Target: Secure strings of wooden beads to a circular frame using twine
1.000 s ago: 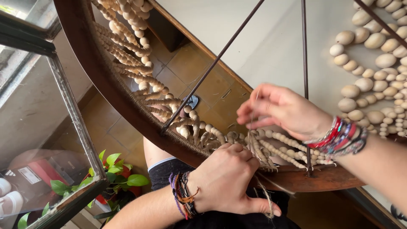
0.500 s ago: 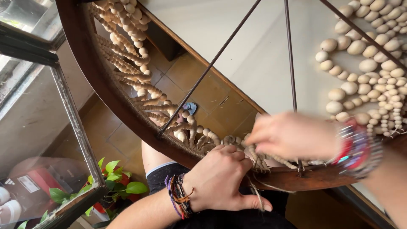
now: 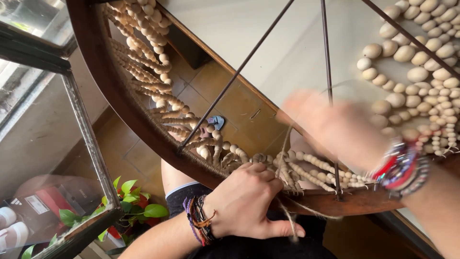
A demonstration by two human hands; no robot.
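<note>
Our left hand (image 3: 247,204) grips the lower edge of the hoop (image 3: 120,105), fingers closed over the wood and thumb pressing a pale cord (image 3: 290,223) against it. Our right hand (image 3: 335,129) is lifted above the rim and blurred by motion; a loop of the cord seems to rise toward it, but we cannot tell whether its fingers are pinched together or apart.

As for progress, we judge the work well along. Bead strands (image 3: 143,52) already line the hoop from the upper left down to where our hands meet, each bound to the wood with wrapped cord. To the right of the hands the rim looks bare — that stretch seems left to fill.

Much is hard to read. The hoop is cut off at every edge, so its far side is hidden. The knot itself sits under our left fingers. Thin spokes (image 3: 327,91) cross the view, and a second bead cluster (image 3: 421,72) at upper right is cropped — we cannot say what it hangs from.
</note>
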